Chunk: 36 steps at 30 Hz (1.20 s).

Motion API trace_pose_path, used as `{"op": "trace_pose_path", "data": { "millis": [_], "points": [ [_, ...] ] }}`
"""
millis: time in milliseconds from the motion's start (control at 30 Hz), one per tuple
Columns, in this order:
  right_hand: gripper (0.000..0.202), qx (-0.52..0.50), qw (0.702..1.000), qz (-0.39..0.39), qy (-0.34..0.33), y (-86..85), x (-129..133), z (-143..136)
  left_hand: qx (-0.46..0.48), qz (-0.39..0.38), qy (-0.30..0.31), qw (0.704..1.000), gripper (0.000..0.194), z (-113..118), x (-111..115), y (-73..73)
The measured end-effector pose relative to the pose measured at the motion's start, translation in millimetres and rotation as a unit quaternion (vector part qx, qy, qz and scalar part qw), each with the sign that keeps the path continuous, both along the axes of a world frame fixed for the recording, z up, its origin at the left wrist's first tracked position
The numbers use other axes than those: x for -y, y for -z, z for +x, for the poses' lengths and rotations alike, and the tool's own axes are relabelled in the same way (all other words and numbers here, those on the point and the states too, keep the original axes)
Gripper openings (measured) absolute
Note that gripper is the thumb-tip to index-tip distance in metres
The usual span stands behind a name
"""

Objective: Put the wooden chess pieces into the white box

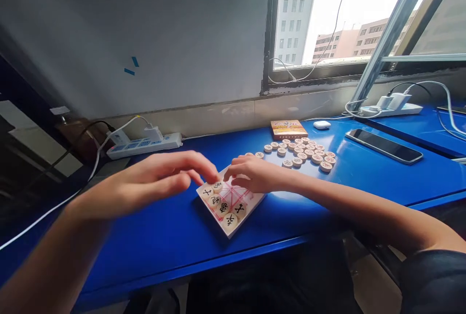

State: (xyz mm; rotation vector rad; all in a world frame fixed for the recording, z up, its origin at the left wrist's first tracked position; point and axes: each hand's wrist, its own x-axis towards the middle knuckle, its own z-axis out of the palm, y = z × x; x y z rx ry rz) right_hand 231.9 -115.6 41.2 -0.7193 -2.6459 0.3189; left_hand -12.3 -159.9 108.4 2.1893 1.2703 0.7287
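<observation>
While our left hand [163, 178] hovers open-fingered and our right hand [251, 174] pinches loosely over the small board [230, 203] near the table's [174, 236] front edge, loose round pieces [304, 152] lie behind the right.

Daylight is pouring in through the window [364, 18] at the upper right, where the sky is blowing out to near white, and it is laying pale glare across the glossy blue counter [364, 168] beneath it. The wall [145, 37] is staying an even, dim grey while the far left edge is sinking into near black. The left hand [160, 178] is smearing with motion blur, and straight lines are bowing toward the frame edges.
</observation>
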Motion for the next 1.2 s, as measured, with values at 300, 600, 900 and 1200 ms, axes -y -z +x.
{"op": "trace_pose_path", "data": {
  "millis": [300, 600, 900, 1200],
  "points": [
    [0.014, -0.243, 0.945, -0.116, 0.188, 14.3, -44, 50, -0.042, 0.104, -0.086, 0.990, 0.033, 2, -81, 97.9],
    [0.015, -0.231, 0.936, -0.144, 0.225, 12.1, -54, 61, -0.116, 0.124, -0.030, 0.985, 0.033, 7, -65, 90.3],
    [0.030, -0.291, 0.850, -0.347, 0.270, 16.7, -56, 65, -0.123, 0.117, -0.031, 0.985, 0.033, 6, -66, 90.6],
    [0.030, -0.037, 0.925, -0.256, 0.279, 2.6, -44, 70, -0.136, 0.123, 0.002, 0.983, 0.034, 2, -69, 94.1]
  ]
}}
